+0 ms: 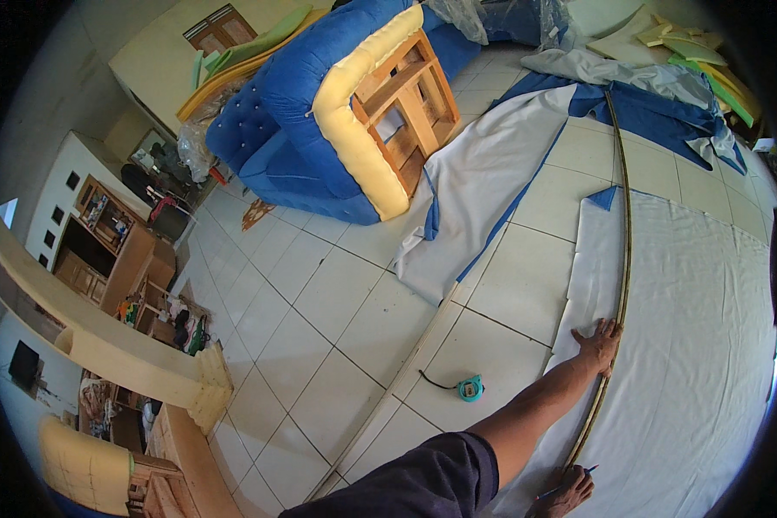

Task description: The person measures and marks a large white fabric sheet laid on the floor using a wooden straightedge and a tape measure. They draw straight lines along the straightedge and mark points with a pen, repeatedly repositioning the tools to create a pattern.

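White-backed fabric (pixel 691 293) is spread on the tiled floor, with a blue corner folded over at its far left. A long thin brown lath (pixel 627 233) runs lengthwise across it, bending slightly in view. My left hand (pixel 597 347) is pressed down with spread fingers on the fabric and against the lath. At the lower edge, my right hand (pixel 568 494) is closed around a slim blue pen (pixel 591 469), beside the lath's near end. The pen's writing tip cannot be made out clearly. Left of my forearm, a teal tape measure (pixel 470 388) lies on the tiles.
Another white-backed blue cloth (pixel 483 198) lies beyond, next to an upturned blue sofa (pixel 319 112) with its wooden frame exposed. More blue fabric (pixel 656 108) and foam pieces (pixel 699 52) are at the far right. A low wall (pixel 112 345) stands on the left.
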The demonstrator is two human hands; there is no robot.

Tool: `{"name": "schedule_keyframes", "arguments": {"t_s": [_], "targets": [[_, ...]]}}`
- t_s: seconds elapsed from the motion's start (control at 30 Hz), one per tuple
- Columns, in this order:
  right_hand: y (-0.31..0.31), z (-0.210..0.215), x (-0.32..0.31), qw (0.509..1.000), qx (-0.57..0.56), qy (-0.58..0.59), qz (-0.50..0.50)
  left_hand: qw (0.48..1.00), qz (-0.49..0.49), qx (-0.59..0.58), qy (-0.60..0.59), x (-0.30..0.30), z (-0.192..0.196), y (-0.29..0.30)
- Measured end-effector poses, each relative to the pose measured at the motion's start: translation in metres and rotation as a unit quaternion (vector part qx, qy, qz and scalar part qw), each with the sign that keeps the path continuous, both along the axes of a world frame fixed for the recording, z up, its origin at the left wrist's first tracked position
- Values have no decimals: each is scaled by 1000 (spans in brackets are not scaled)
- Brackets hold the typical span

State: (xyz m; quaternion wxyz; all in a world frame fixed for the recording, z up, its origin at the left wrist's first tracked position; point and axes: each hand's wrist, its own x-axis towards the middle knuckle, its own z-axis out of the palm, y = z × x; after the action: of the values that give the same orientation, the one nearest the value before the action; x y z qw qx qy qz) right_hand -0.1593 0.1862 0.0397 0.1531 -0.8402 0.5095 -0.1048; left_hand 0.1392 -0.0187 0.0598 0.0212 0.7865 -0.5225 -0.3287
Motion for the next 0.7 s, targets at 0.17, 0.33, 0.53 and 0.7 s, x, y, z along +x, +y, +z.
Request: {"name": "schedule_keyframes", "arguments": {"t_s": [0.17, 0.33, 0.53, 0.7], "targets": [[0, 5, 4, 1000, 13, -2, -19, 1000, 1, -2, -7, -1, 1, 0], [0, 12, 5, 1000, 4, 4, 14, 1000, -1, 19, 0, -1, 2, -1], [1, 10, 4, 1000, 1, -2, 0, 1000, 3, 15, 0, -1, 3, -1], [1, -2, 3, 999, 21, -27, -11, 1000, 9, 9, 6, 0, 3, -1]]}}
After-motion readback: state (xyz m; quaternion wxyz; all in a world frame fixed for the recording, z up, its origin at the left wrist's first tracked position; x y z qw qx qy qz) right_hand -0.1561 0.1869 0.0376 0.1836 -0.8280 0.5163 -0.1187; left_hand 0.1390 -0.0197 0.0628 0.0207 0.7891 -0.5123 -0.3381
